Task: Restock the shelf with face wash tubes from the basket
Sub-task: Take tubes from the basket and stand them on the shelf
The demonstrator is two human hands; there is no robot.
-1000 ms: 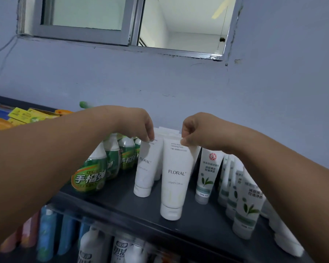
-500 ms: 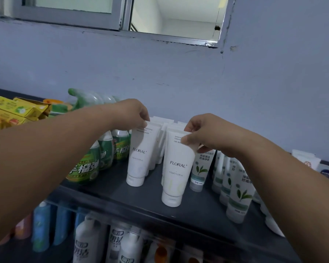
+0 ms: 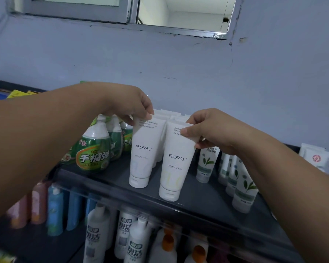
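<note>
Two white FLORAL face wash tubes stand cap-down on the dark top shelf (image 3: 106,177). My left hand (image 3: 129,105) pinches the crimped top of the left tube (image 3: 144,154). My right hand (image 3: 209,130) pinches the top of the right tube (image 3: 176,164), which stands nearer the shelf's front edge. More white tubes (image 3: 167,112) stand in rows behind them, mostly hidden. The basket is out of view.
Green bottles (image 3: 93,149) stand left of the tubes. White tubes with a leaf print (image 3: 243,188) line the right side. A lower shelf holds white bottles (image 3: 95,236) and blue and pink ones. A wall and window rise behind the shelf.
Both hands stay pinched on the tube tops. The left tube has come forward a little toward the shelf front, and the camera view has shifted slightly.
</note>
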